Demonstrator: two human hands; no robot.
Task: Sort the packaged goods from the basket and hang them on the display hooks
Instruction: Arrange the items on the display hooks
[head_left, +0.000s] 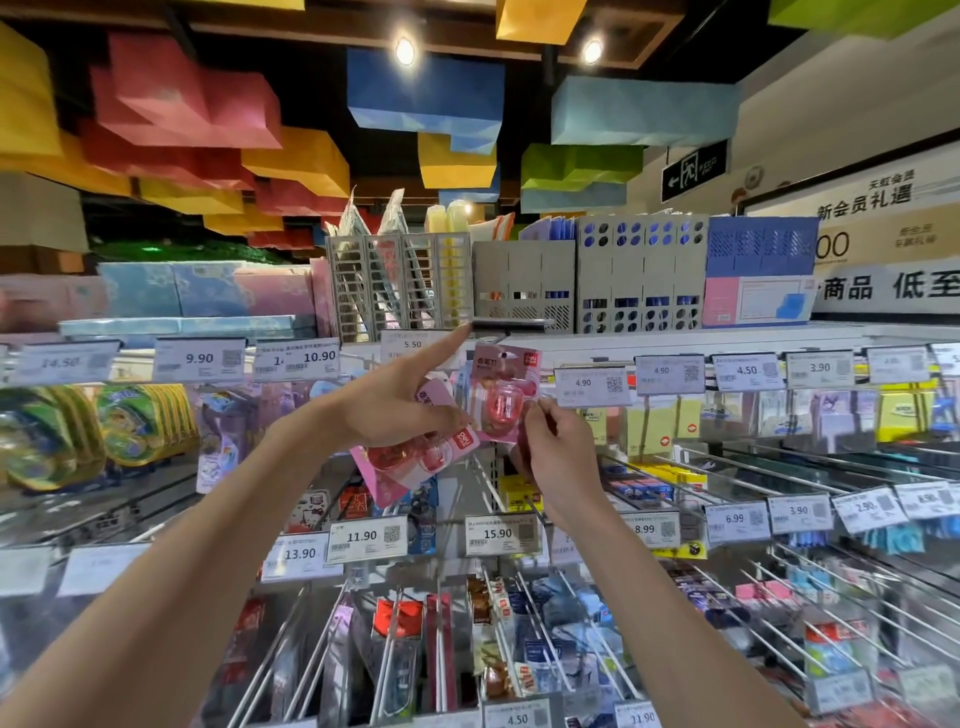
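Mid-shelf: left grip (395, 410) holds lower pack (415, 460), forefinger raised; right grip (556, 457) pinches upper pack (501, 400).

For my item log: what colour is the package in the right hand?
The package is pink, seen best in the head view.

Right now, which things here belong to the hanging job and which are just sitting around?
Job in hand:
left hand gripping the lower pink packet
right hand pinching the upper pink packet
display hooks

Just there:
price tags
grey file racks
green tape packs
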